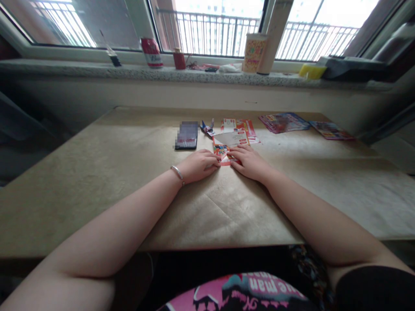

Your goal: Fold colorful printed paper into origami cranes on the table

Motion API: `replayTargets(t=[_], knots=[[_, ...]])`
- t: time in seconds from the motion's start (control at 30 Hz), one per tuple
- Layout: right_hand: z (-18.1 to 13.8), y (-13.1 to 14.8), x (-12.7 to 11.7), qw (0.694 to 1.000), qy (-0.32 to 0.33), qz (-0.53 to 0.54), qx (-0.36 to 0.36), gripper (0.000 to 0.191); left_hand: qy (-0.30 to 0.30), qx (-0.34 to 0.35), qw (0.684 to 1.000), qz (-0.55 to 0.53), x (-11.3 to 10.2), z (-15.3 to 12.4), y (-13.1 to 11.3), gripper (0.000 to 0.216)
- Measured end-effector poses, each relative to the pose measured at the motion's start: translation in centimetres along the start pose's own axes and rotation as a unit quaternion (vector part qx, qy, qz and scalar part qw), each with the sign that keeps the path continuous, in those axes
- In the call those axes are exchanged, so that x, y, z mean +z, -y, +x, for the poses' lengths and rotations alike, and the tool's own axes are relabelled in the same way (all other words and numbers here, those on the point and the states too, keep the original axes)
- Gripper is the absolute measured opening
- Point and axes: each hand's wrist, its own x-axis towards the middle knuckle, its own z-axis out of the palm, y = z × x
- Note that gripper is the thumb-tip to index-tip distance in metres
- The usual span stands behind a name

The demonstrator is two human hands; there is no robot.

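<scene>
Both hands' fingers press flat on a small, colourful printed folded paper (226, 154); left hand (199, 165), right hand (249, 162).

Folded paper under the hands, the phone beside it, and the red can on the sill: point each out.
folded paper (227, 149), head view, on the printed flap above the fingers.
phone (187, 135), head view, on the middle of its screen.
red can (151, 52), head view, on its side wall.
</scene>
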Motion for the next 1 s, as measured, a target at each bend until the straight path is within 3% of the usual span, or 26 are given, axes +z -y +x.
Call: replayTargets(t=[0.17, 0.37, 0.63, 0.87, 1.0], knots=[[0.2, -1.2, 0.0, 0.999, 0.016, 0.041, 0.021, 0.038, 0.011, -0.001, 1.000, 0.005, -0.1, -0.1, 0.0, 0.019], [0.1, -2.6, -0.4, 0.998, 0.013, 0.006, 0.056, 0.035, 0.016, -0.003, 1.000, 0.014, -0.3, -0.1, -0.1, 0.018], [-0.1, -2.1, -0.9, 0.999, 0.011, -0.031, 0.002, 0.032, 0.024, -0.053, 0.994, 0.097, -0.5, -0.1, -0.5, 0.033], [-0.1, -1.3, -0.7, 0.999, -0.002, 0.028, -0.037, 0.025, 0.010, -0.082, 0.991, 0.106, -0.2, -0.5, -0.3, 0.045], [-0.1, -1.2, -0.2, 0.994, -0.013, 0.075, -0.073, 0.021, 0.048, -0.085, 0.990, 0.100, -0.1, -0.4, -0.2, 0.046]])
